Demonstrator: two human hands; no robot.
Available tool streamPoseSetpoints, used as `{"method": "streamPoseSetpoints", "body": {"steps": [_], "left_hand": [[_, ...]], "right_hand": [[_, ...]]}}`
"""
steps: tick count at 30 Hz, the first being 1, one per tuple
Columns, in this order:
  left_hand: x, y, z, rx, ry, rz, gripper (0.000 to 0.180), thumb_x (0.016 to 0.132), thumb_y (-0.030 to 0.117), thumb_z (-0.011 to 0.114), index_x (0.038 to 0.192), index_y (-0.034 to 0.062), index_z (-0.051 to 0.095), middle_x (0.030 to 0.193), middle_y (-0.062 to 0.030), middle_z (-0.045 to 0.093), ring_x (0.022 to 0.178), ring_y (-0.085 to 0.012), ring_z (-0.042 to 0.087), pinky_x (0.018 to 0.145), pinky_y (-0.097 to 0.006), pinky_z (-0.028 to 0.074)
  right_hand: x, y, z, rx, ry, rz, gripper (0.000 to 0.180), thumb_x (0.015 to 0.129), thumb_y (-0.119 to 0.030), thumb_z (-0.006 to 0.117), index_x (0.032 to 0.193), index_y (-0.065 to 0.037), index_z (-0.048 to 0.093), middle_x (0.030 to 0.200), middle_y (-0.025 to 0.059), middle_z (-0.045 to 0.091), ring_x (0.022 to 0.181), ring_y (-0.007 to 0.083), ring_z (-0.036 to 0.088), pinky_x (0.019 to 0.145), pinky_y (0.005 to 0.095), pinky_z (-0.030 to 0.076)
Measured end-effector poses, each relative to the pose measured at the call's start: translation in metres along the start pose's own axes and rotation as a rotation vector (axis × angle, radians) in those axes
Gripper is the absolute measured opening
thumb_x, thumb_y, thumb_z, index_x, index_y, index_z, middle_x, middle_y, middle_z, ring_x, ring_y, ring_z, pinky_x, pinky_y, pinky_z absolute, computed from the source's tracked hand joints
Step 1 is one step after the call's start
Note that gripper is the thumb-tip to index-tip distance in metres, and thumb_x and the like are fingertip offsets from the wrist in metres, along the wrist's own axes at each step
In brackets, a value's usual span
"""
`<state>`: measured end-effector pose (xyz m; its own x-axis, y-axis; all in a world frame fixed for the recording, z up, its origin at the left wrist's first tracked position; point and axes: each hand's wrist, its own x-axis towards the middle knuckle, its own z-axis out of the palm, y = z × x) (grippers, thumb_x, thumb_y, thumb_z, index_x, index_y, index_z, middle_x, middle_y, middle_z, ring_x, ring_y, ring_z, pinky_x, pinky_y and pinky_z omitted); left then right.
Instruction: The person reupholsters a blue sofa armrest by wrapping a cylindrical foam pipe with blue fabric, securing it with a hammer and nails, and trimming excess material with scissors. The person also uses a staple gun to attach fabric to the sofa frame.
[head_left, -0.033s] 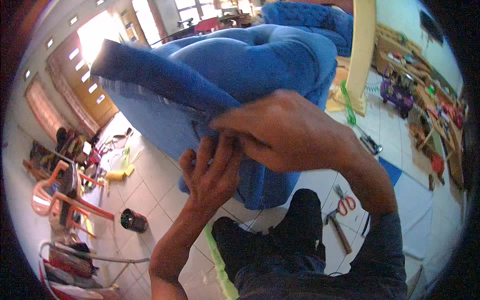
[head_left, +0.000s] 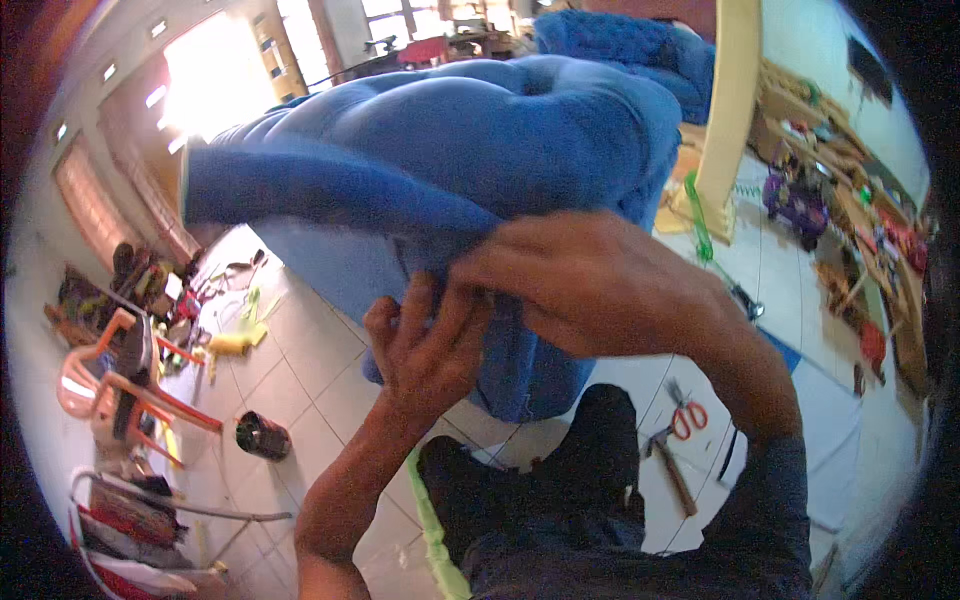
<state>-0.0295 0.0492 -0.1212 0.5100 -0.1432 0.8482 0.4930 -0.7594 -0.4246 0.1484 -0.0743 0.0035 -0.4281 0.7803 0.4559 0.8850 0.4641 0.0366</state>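
Observation:
In front of me stands a blue upholstered sofa piece (head_left: 500, 125) with a tufted, padded surface. A loose flap of blue fabric (head_left: 300, 185) sticks out to the left along its near edge. My right hand (head_left: 610, 285) pinches the flap's near end with bent fingers, slightly blurred. Just below and left of it, my left hand (head_left: 430, 345) is closed, fingertips pressed together on the same fabric at the corner. The hands touch or nearly touch at the fingertips. Whether a small item is between the fingers is hidden.
On the tiled floor to the right lie orange-handled scissors (head_left: 687, 415) and a hammer (head_left: 672, 475). A dark can (head_left: 263, 436) and an orange chair (head_left: 100, 375) are at left. A cream post (head_left: 735, 120) rises beyond. Another blue sofa (head_left: 620, 50) stands behind.
The flap's free left end has dropped and looks more level. Both hands have shifted slightly right and down in the picture, still at the fabric corner.

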Motion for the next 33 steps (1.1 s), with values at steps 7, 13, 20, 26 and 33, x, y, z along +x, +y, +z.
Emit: {"method": "streamPoseSetpoints", "body": {"steps": [7, 13, 20, 26, 33], "left_hand": [[0.000, -0.014, 0.005, -0.151, 0.043, -0.039, 0.028, 0.078, 0.020, 0.071, 0.105, 0.0153, 0.077, 0.134, -0.0003, 0.065, 0.116, -0.0225, 0.059, 0.089, -0.044, 0.034], [-0.004, -0.015, 0.024, -0.363, 0.073, -0.141, 0.024, 0.081, 0.013, 0.072, 0.105, 0.0135, 0.076, 0.130, -0.0063, 0.068, 0.110, -0.0259, 0.064, 0.088, -0.046, 0.043], [-0.029, 0.061, 0.030, -0.507, 0.287, -0.269, 0.013, 0.076, 0.004, 0.068, 0.087, 0.0053, 0.073, 0.108, -0.0153, 0.073, 0.103, -0.0362, 0.067, 0.092, -0.055, 0.051], [-0.020, 0.027, 0.007, -0.993, 0.203, -0.564, 0.018, 0.078, -0.004, 0.065, 0.092, 0.0024, 0.073, 0.102, -0.0183, 0.073, 0.092, -0.0306, 0.071, 0.079, -0.042, 0.058], [0.027, 0.021, -0.014, -0.765, 0.189, -0.662, 0.024, 0.095, 0.003, 0.060, 0.114, 0.0006, 0.073, 0.112, -0.0195, 0.072, 0.100, -0.0329, 0.070, 0.090, -0.041, 0.056]], "right_hand": [[-0.024, 0.012, 0.038, -0.417, 0.152, -0.321, 0.021, 0.074, -0.014, 0.071, 0.095, -0.010, 0.073, 0.119, 0.0089, 0.066, 0.109, 0.0256, 0.065, 0.091, 0.0410, 0.054], [-0.006, 0.023, 0.051, -0.257, 0.482, -0.076, 0.023, 0.066, -0.012, 0.077, 0.088, -0.010, 0.074, 0.096, 0.0048, 0.069, 0.082, 0.0244, 0.068, 0.066, 0.0380, 0.056], [0.012, -0.003, 0.090, -0.454, 0.779, 0.196, 0.012, 0.071, -0.021, 0.078, 0.079, -0.016, 0.070, 0.083, 0.0026, 0.057, 0.066, 0.0226, 0.057, 0.053, 0.0380, 0.044], [0.026, -0.011, 0.095, -0.435, 0.912, 0.282, 0.015, 0.062, -0.017, 0.075, 0.069, -0.010, 0.064, 0.074, 0.0053, 0.048, 0.064, 0.0255, 0.054, 0.052, 0.0410, 0.041], [0.023, -0.018, 0.096, -0.465, 0.854, 0.382, 0.016, 0.063, -0.014, 0.075, 0.074, -0.008, 0.065, 0.079, 0.0083, 0.053, 0.069, 0.0278, 0.058, 0.057, 0.0419, 0.046]]}}
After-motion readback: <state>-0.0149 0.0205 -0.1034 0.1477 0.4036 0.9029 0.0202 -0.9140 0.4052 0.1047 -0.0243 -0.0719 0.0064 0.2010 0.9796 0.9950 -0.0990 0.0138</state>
